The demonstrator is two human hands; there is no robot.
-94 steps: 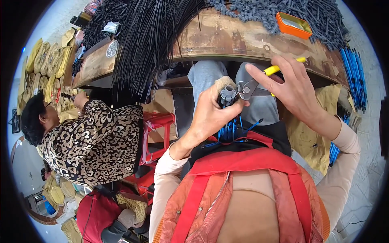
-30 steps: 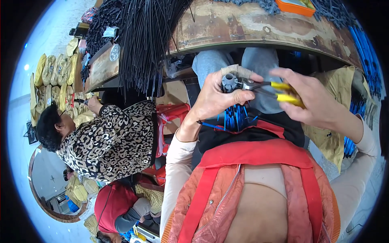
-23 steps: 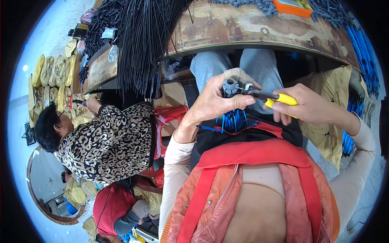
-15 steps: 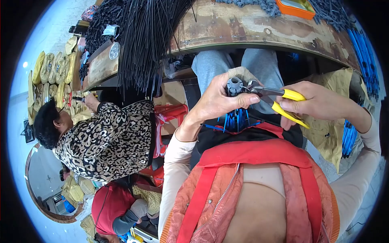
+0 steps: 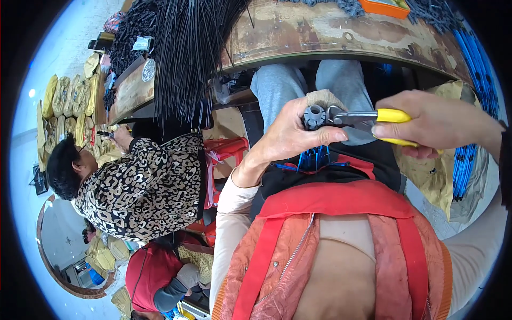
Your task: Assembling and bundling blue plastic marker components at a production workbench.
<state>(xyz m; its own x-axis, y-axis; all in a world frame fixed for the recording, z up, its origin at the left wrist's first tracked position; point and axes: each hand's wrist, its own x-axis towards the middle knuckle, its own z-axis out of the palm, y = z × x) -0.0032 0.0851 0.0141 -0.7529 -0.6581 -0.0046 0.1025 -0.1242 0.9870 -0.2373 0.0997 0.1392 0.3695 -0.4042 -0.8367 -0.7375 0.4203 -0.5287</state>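
My left hand (image 5: 288, 130) is closed around a grey notched plastic hub (image 5: 314, 117), its round hole facing up and the thumb along its near side. Beige cloth-like material (image 5: 326, 98) covers part of the fingers. Beneath that hand, thin blue rods (image 5: 313, 159) hang in a bunch over my lap; how they join the hub is hidden. My right hand (image 5: 426, 121) grips pliers (image 5: 393, 115) by their yellow handles. The metal jaws reach left to the hub's right side, touching or very near it. Whatever the jaws hold is too small to make out.
A worn wooden table (image 5: 320, 32) stands ahead, bearing black rods (image 5: 192, 58), grey plastic parts and an orange tray (image 5: 386, 7). More blue rods (image 5: 465, 170) rest beside brown paper (image 5: 434, 154) at right. To the left sits a person in a patterned jacket (image 5: 144, 186), near a red stool (image 5: 226, 149).
My right hand has risen and moved right, and the pliers have turned nearly level with their handles closer together. The left hand and hub have shifted slightly right.
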